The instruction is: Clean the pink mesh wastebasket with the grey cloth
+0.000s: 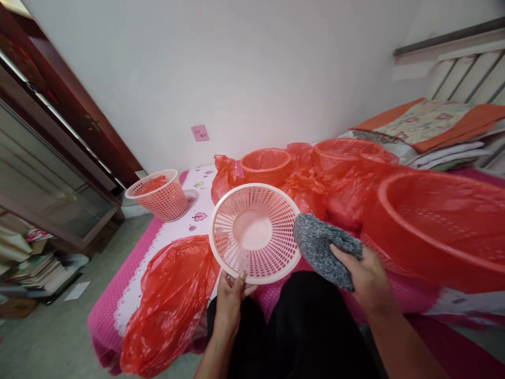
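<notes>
My left hand (pixel 231 295) grips the near rim of a pale pink plastic basket (pixel 282 239), which is tilted so that its slotted inside and solid round bottom face me. In my right hand (pixel 365 271) is a grey speckled cloth (pixel 321 247), bunched between thumb and fingers. The cloth's far end meets or overlaps the basket's right rim; I cannot tell whether they touch. Left of the basket, a loose red plastic bag (pixel 171 300) lies crumpled over the bed edge.
Another pink basket (pixel 168 200) holding red plastic stands at the left on the patterned bedspread (pixel 138 266). Red-bagged baskets (pixel 265 164) line the back, and a large one (pixel 430 237) stands at the right. Folded fabrics (pixel 437 126) are stacked behind it. Books (pixel 37 273) lie at the far left.
</notes>
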The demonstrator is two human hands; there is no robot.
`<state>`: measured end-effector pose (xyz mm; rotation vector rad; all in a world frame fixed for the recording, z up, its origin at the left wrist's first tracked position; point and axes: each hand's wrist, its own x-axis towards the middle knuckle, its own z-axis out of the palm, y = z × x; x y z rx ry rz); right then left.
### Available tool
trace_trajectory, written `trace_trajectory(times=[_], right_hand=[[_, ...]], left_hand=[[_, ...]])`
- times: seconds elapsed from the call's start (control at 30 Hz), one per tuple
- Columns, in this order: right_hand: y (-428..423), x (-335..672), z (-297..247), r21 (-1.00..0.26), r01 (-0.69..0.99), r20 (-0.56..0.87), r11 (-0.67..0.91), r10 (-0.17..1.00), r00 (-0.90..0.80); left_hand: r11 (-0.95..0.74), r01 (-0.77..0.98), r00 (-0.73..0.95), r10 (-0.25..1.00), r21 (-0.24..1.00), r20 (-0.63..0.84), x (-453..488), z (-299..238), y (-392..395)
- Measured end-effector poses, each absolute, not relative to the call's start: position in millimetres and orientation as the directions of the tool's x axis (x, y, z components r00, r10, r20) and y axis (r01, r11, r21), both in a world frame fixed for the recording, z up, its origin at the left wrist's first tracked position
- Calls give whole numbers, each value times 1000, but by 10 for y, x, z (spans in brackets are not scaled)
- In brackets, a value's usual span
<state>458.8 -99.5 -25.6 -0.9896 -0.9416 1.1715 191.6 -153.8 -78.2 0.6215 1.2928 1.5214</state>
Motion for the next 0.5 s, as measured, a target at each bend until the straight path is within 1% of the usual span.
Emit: trace_trajectory(times=[0.1,0.27,0.33,0.43,0.5], right_hand=[[-1009,4538,-219,-975,-83,201,206,978,65],[-888,4383,-202,-969,17,244,248,963,-118],[-746,4245,-206,-954,68,274,291,943,-187],[-423,3931,-235,-892,203,327,405,886,-330],[-165,3676,-276,-813,365,302,455,864,-404]], left_hand=[[131,-344,-285,929,930,-236,1968,-787,-1599],[206,-328,-236,927,922,-291,2012,-875,-1758],[220,-310,-229,927,925,-298,2024,-905,-1787],[208,-261,-242,931,943,-272,2035,-932,-1787],[195,-231,-246,936,953,-251,2033,-951,-1778]])
